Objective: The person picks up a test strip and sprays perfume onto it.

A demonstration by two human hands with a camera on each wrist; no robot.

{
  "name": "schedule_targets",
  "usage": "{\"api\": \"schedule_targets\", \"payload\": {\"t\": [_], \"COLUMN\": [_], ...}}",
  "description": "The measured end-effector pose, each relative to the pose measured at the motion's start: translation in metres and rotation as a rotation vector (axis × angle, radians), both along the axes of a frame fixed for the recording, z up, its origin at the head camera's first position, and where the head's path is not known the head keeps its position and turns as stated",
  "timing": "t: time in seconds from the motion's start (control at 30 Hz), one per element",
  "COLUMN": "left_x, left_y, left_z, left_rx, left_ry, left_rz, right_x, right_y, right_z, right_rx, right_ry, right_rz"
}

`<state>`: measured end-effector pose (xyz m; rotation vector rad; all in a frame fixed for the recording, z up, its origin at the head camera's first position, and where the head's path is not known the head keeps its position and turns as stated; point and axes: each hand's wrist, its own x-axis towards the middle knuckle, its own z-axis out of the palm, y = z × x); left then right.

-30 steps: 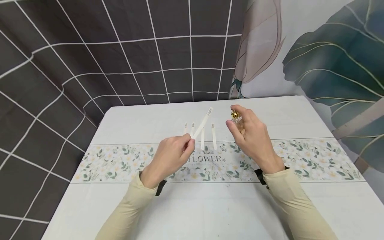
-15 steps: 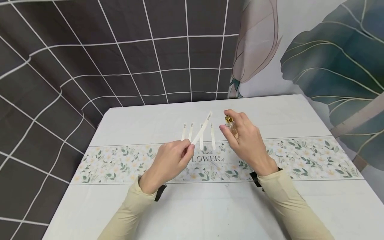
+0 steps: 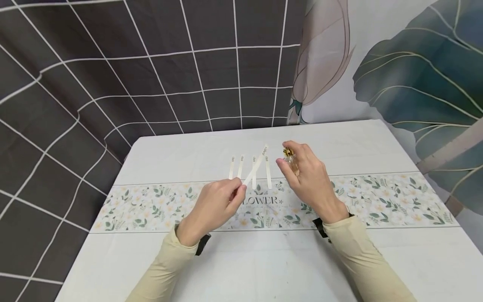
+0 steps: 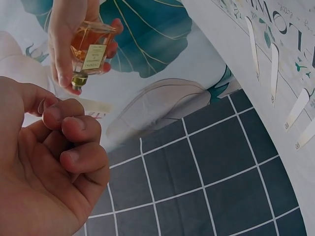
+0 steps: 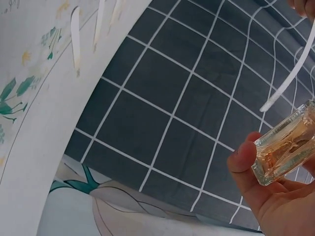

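Observation:
My left hand [image 3: 215, 205] pinches one end of a white paper test strip [image 3: 256, 165] between thumb and index finger. Its free end slants up to the right, toward the bottle. In my right hand [image 3: 315, 180] is a clear glass perfume bottle [image 5: 283, 152] with amber liquid. The index finger lies on the gold spray top [image 3: 288, 151], and the thumb is on the bottle's side. A label [image 4: 93, 56] shows on the glass in the left wrist view. Beyond the left hand, several more test strips [image 3: 268, 174] lie side by side on the table.
The white table [image 3: 241, 264] has a flower-printed band [image 3: 151, 207] with lettering across its middle. Behind it hangs a dark grid-patterned cloth [image 3: 162, 75]. A leaf-printed curtain [image 3: 419, 75] hangs at the back right.
The right hand with the perfume bottle has moved left, closer to the held test strip. The strip's free end has dipped a little. Both grips stay the same.

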<state>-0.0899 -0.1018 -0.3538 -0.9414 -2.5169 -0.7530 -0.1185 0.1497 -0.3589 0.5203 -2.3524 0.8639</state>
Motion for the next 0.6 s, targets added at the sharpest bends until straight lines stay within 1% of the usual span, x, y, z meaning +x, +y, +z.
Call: {"api": "schedule_targets", "payload": {"t": [0.23,0.37,0.6], "left_x": [-0.0001,-0.0006,-0.0014], "left_y": [-0.0009,-0.0017,-0.0033], "left_z": [0.0003,0.0012,0.0009], "left_rx": [-0.003,-0.002,0.001], "left_ry": [-0.005,-0.022,-0.028], "left_rz": [0.002,0.006,0.007], "right_x": [-0.0013,-0.0017,-0.0021], "right_y": [0.002,0.0044,0.0082], "right_z": [-0.0026,-0.0033,-0.0004], "right_rx": [-0.012,-0.03,-0.022], "right_ry": [-0.004,-0.008,0.029], "right_rz": [0.003,0.01,0.011]}}
